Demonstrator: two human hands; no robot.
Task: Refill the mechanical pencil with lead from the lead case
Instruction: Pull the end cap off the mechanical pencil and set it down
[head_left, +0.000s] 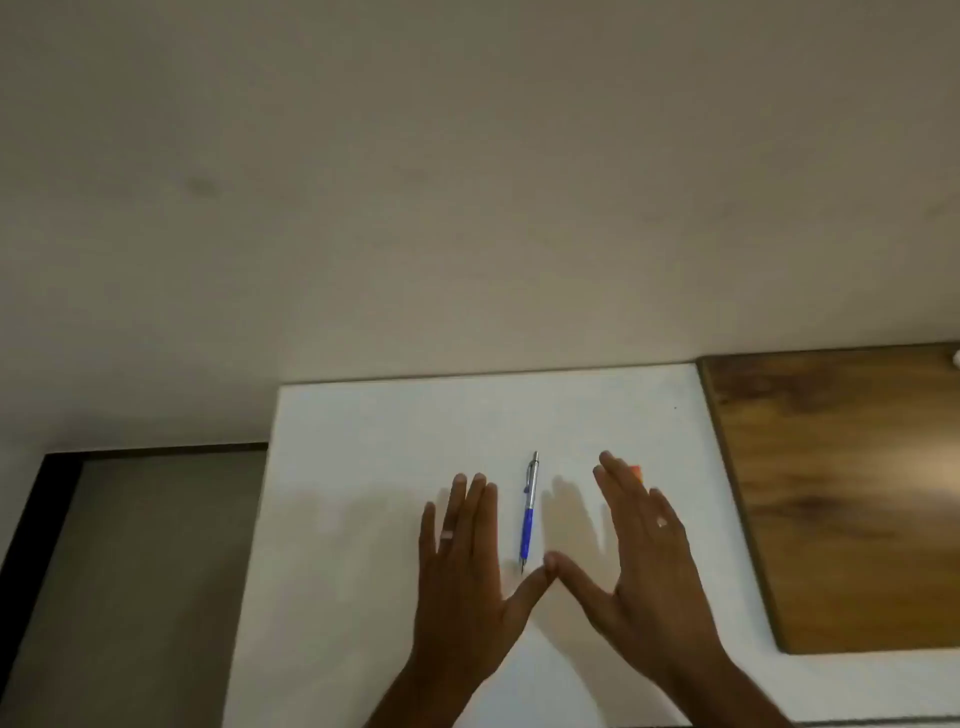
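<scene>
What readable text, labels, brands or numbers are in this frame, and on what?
None readable.
Mechanical pencil: silver and blue barrel, any print too small and blurred to read.
Orange object behind the right hand: mostly hidden, no text visible.
White surface, wooden board, and the rings on the left hand and right hand: no markings visible.

Mechanical pencil (529, 512) lying on white board (363, 441), lengthwise front to back, tip toward the person. Left hand (462, 566) flat just left of it, right hand (644, 561) just right, thumb tips touching in front of the pencil tip. Small item (637, 472) mostly hidden behind right fingers. Wooden board (841, 499) right of white board.
</scene>
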